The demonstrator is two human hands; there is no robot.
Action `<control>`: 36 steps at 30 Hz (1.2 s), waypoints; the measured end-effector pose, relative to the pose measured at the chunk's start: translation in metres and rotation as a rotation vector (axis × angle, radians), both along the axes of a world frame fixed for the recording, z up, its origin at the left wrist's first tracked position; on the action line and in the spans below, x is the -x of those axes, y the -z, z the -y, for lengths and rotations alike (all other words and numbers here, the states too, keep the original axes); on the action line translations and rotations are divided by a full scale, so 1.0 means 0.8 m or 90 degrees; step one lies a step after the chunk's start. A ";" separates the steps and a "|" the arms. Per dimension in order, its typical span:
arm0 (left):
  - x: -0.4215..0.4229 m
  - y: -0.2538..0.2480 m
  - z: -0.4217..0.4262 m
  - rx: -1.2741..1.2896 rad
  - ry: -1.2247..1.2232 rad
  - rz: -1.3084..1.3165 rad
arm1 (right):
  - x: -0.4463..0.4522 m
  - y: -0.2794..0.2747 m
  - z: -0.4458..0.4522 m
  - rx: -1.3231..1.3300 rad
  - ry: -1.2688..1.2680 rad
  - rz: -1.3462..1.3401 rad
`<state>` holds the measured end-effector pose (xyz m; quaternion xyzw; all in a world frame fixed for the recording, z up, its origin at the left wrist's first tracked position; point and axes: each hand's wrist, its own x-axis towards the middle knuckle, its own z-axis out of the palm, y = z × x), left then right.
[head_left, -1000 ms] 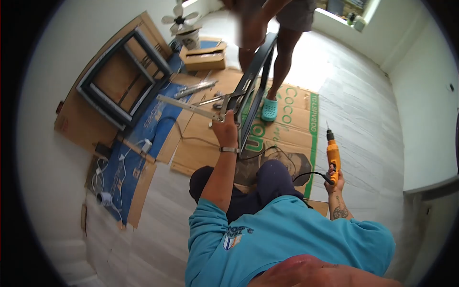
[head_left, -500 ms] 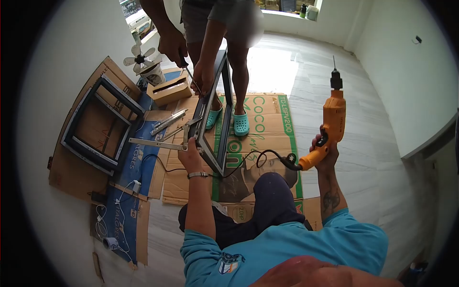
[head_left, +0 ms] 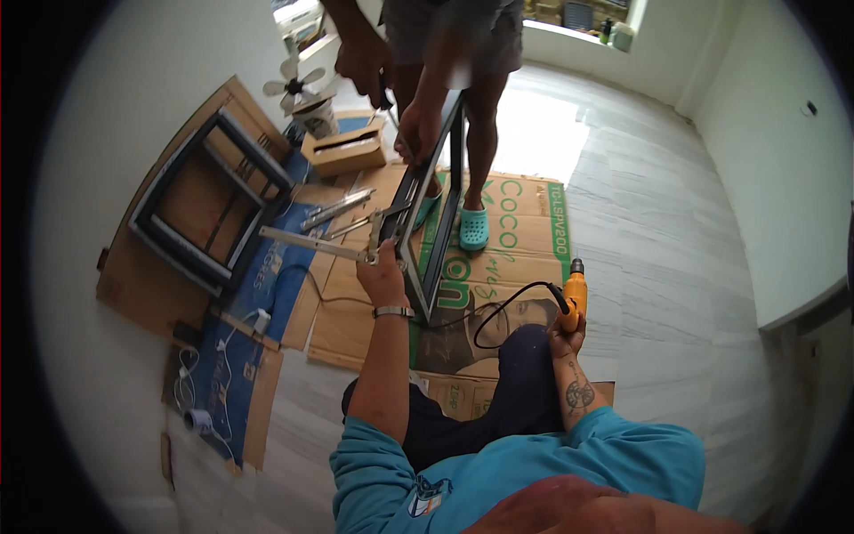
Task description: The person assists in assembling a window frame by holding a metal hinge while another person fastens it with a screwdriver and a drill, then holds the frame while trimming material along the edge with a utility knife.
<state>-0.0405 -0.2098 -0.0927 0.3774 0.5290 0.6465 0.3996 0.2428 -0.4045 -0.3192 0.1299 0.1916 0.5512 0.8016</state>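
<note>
Dark frame: the frame [head_left: 439, 254] was stood on edge over the printed cardboard [head_left: 525, 214], between the wearer and the co-worker, and tilted.
Metal arm: the pale arm [head_left: 311, 243] was extended sideways from the near part of the frame, over loose metal strips [head_left: 338, 209].
Left hand: the arm's jointed end was held by the left hand [head_left: 384, 278], its fingers closed there beside the frame's edge; how firmly could not be told.
Orange drill: the drill [head_left: 576, 294] was gripped in the right hand [head_left: 566, 338], fingers wrapped around its body, well apart from the frame. Whether the trigger was pressed could not be told.
Co-worker: a screwdriver [head_left: 384, 93] was held in one hand [head_left: 358, 67], while the other hand [head_left: 420, 129] was kept at the frame's upper part.
Likely trouble: the frame, judged poorly supported on its narrow edge, might be tipped if pressed unevenly. The left fingers might be pinched if the joint were folded. The drill might be snagged by its looped cord [head_left: 500, 308], and skin might be struck if the screwdriver slipped.
Changed since the earlier frame: the drill had been lowered and drawn in towards the knee [head_left: 525, 343]; its cord had been lifted into a wider arch. The left hand's hold had been kept.
</note>
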 end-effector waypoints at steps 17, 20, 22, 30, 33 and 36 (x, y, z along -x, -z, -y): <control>-0.011 0.007 0.007 0.026 -0.044 -0.029 | -0.010 0.055 0.011 0.061 -0.097 -0.144; -0.012 0.006 0.005 -0.001 0.013 0.052 | -0.019 0.076 0.012 0.106 -0.048 -0.073; -0.017 0.006 0.004 -0.005 0.010 0.037 | -0.023 0.074 0.013 0.103 -0.040 -0.066; -0.015 0.003 0.004 0.044 -0.075 -0.077 | -0.027 0.083 0.011 0.121 -0.060 -0.045; -0.020 -0.005 0.009 0.067 -0.100 -0.088 | -0.029 0.083 0.010 0.112 -0.077 -0.024; -0.019 -0.009 0.010 0.089 -0.089 -0.130 | -0.028 0.077 0.010 0.130 -0.076 -0.049</control>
